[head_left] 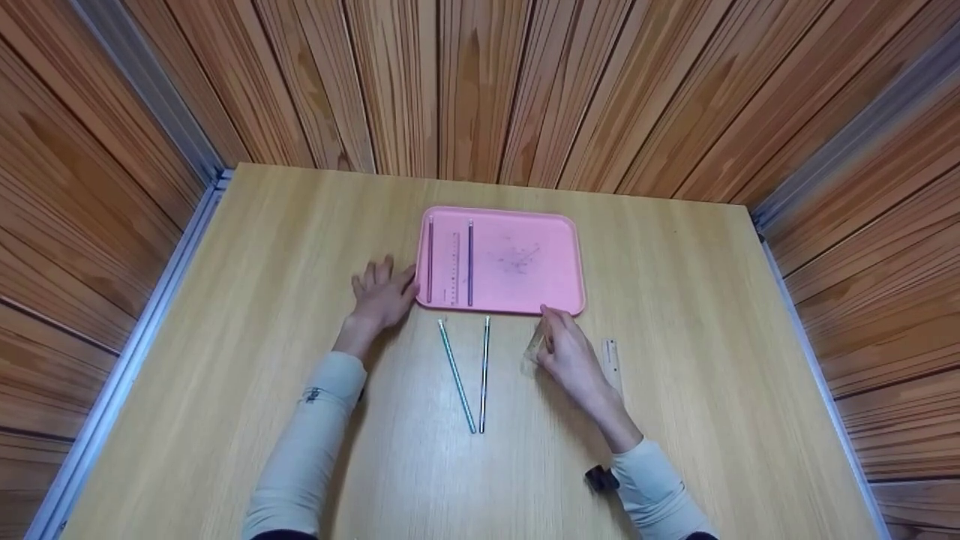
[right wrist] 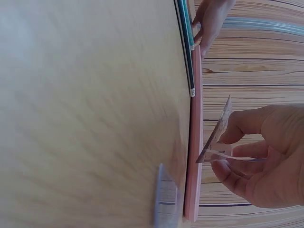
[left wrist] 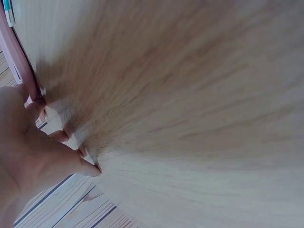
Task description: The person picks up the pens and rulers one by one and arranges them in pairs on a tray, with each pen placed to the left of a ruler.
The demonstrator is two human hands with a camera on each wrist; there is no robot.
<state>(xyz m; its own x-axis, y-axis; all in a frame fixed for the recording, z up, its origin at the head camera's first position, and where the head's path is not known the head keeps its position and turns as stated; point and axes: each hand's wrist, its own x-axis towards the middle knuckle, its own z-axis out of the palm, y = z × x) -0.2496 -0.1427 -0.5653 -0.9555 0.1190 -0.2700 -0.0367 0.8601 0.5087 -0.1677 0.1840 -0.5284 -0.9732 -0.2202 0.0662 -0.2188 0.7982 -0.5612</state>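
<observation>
We are observing the two hands working well apart. The right hand (head_left: 574, 360) is pinching a clear triangle (right wrist: 216, 135) between thumb and fingers. We are finding this piece at the near right corner of the pink tray (head_left: 555, 240); whether the fingertips are touching the rim, we cannot tell. The left hand (head_left: 381, 300) is resting on the table (head_left: 300, 247) with its fingers spread, gripping nothing, its thumb side lying against the left edge of the tray.

Moving outward, we are seeing a clear ruler (head_left: 611, 364) lying on the table just right of the right hand. Between the hands, a green pencil (head_left: 456, 375) and a shiny pencil (head_left: 484, 375) are lying in front of the tray, their lower ends nearly meeting. Inside the tray, a straight scale (head_left: 455, 266) is running between a reddish pencil (head_left: 430, 259) and a dark pencil (head_left: 470, 262); dark marks (head_left: 519, 259) are showing to their right. Wood-patterned walls (head_left: 480, 90) are surrounding the table.
</observation>
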